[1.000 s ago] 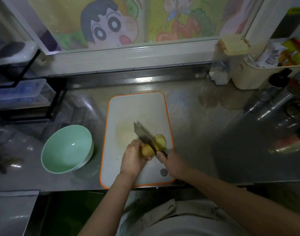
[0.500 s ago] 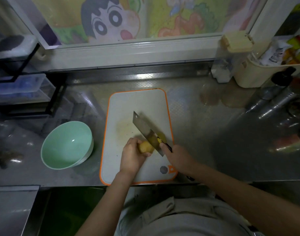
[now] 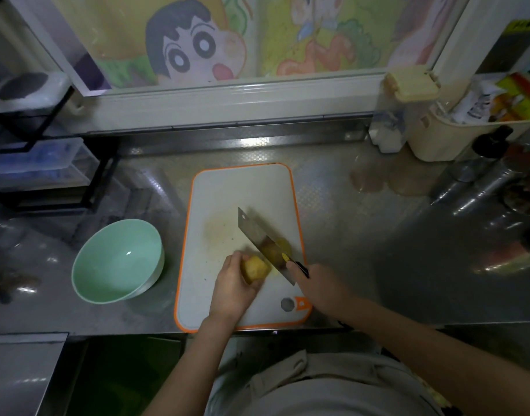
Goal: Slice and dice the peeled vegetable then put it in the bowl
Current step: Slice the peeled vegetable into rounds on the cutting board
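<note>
Left fingers (image 3: 235,260) around potato (image 3: 255,267), right fingers (image 3: 291,267) around cleaver handle (image 3: 301,269)

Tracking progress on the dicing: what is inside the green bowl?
No pieces show inside the green bowl, only bare glaze. Its rim hides the inner wall nearest the cutting board.

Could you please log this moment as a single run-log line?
stage: slicing | left grip: holds peeled vegetable on cutting board | right grip: holds cleaver, blade between vegetable and cut piece | bowl: empty
</note>
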`<state>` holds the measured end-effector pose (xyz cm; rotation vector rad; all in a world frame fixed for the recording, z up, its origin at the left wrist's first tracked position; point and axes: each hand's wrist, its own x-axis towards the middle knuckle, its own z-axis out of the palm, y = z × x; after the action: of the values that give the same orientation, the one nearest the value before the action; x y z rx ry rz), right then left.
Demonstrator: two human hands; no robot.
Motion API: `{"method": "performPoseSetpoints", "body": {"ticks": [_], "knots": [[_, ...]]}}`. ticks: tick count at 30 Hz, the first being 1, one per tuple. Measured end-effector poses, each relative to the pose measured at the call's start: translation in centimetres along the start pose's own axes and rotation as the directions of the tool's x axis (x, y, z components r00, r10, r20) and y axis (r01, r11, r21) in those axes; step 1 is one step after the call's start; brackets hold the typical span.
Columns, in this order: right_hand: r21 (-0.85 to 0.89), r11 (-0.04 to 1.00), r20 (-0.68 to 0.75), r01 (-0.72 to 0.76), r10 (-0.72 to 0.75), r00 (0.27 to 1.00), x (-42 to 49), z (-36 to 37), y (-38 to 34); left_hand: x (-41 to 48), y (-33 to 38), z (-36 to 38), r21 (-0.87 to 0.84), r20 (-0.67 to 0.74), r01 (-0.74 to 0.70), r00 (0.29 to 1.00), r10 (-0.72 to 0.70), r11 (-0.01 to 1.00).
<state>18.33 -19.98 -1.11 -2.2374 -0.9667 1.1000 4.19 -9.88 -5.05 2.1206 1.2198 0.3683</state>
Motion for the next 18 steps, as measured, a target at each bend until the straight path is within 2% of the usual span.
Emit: {"method": "performPoseSetpoints", "body": {"ticks": [9, 13, 18], "knots": [[0.012, 1.0, -0.018, -0.001, 0.001, 1.0, -0.3, -0.9, -0.2, 0.9, 0.7, 0.2, -0.029, -0.009, -0.043, 0.999, 0.043, 0.999], [0.016, 1.0, 0.057, 0.006, -0.007, 0.998, -0.7, -1.4, -0.4, 1.1, 0.7, 0.1, -0.026, -0.012, -0.076, 0.997, 0.076, 0.997], [0.037, 0.999, 0.08, 0.018, -0.021, 0.997, -1.3, -1.4, -0.7, 1.1, 1.1, -0.1, -0.074, -0.023, -0.05, 0.999, 0.048, 0.996]]}}
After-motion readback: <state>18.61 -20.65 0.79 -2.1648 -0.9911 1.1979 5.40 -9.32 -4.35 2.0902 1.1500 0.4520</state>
